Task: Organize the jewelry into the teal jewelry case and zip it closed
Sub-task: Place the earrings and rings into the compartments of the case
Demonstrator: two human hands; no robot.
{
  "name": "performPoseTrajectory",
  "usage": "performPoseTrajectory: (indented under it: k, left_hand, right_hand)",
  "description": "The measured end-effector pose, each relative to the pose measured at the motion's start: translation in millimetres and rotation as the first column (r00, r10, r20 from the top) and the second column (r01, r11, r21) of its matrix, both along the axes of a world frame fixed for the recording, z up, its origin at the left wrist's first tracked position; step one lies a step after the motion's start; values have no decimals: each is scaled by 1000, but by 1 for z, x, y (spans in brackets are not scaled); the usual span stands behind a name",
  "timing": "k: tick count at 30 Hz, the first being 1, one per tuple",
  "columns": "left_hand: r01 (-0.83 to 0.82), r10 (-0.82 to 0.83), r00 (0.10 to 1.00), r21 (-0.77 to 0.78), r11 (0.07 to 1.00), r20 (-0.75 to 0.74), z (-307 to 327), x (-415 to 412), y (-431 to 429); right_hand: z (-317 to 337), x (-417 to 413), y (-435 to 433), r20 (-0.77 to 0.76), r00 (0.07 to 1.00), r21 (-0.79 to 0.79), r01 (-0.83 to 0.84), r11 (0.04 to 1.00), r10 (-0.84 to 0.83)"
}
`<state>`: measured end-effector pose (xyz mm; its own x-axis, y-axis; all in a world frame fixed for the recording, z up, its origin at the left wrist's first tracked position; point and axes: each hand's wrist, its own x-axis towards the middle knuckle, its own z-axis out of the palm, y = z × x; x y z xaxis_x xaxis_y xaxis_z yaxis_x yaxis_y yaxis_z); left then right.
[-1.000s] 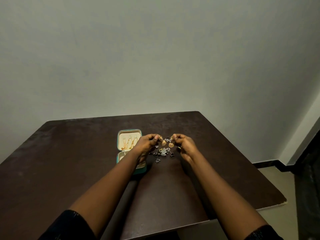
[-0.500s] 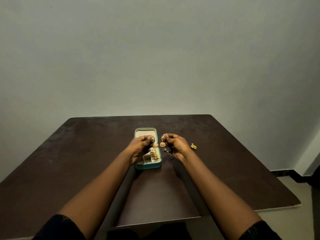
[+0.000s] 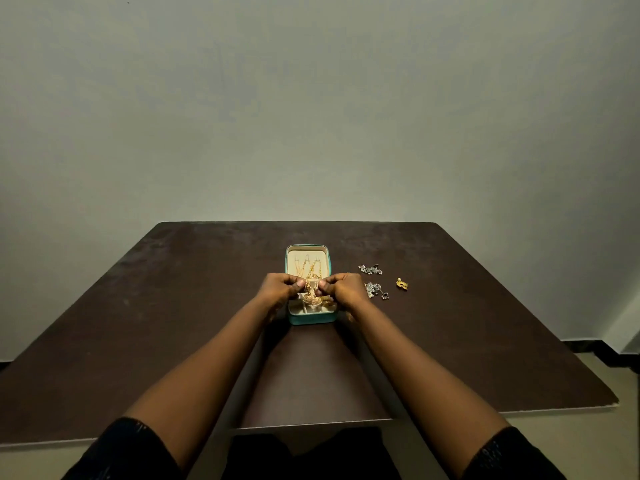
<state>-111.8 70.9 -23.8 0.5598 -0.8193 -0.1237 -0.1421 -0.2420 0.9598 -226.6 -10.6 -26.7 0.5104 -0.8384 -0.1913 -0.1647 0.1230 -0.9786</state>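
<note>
The teal jewelry case (image 3: 311, 319) lies open in the middle of the dark table, its lid (image 3: 307, 255) flat behind it with gold chains (image 3: 309, 267) hanging inside. My left hand (image 3: 281, 288) and my right hand (image 3: 343, 289) meet over the case's base, and their fingertips pinch gold bell-shaped earrings (image 3: 311, 296) between them. More gold pieces lie in the base under the hands, partly hidden. Two silver stone earrings (image 3: 370, 269) (image 3: 376, 290) and a small gold piece (image 3: 402, 284) lie on the table right of the case.
The dark brown table (image 3: 173, 323) stands against a plain pale wall. Its near edge has a notch in front of me. Tiled floor and a dark skirting show past the table's right edge.
Both hands came together over the case's base, bringing the gold earrings down close to each other. The view shifted so the case now sits centred and the loose pieces show on the right.
</note>
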Motion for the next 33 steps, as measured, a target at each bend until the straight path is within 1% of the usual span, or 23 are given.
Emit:
performPoseTrajectory:
  k: [2, 5, 11, 12, 15, 18, 21, 25, 29, 33]
  left_hand:
    - [-3, 2, 1000, 24, 1000, 10, -3, -1, -1]
    - [-4, 2, 997, 34, 999, 74, -7, 1, -6]
    - [-13, -4, 981, 85, 996, 193, -16, 7, -11]
    - [-28, 7, 978, 101, 994, 207, -20, 9, -13]
    - [-109, 41, 952, 213, 971, 302, -31, 15, -18]
    - [-179, 91, 947, 269, 946, 309, -37, 22, -26]
    - [-216, 60, 915, 362, 907, 399, -25, 15, -20]
    - [-290, 72, 873, 394, 872, 482, -14, 4, -12]
    - [-264, 6, 824, 374, 889, 566, -4, 1, -6]
    - [-175, -104, 783, 378, 909, 613, 2, 2, -5]
  right_hand:
    - [-2, 2, 0, -82, 997, -54, -10, 998, 5]
    - [-8, 6, -2, -193, 981, -126, -32, 992, 7]
    - [-16, 12, -7, -244, 969, -160, -11, 987, -29]
    - [-16, 12, -7, -250, 968, -165, -12, 986, -30]
    - [-14, 12, -5, -274, 961, -190, -17, 982, -37]
    - [-17, 14, -7, -305, 952, -216, -42, 975, -27]
    - [-15, 13, -5, -340, 940, -251, -68, 965, -22]
    - [-6, 6, 6, -407, 912, -355, -108, 929, -49]
    - [-3, 6, 11, -486, 870, -430, -155, 889, -84]
    - [-2, 6, 15, -537, 835, -514, -212, 831, -119]
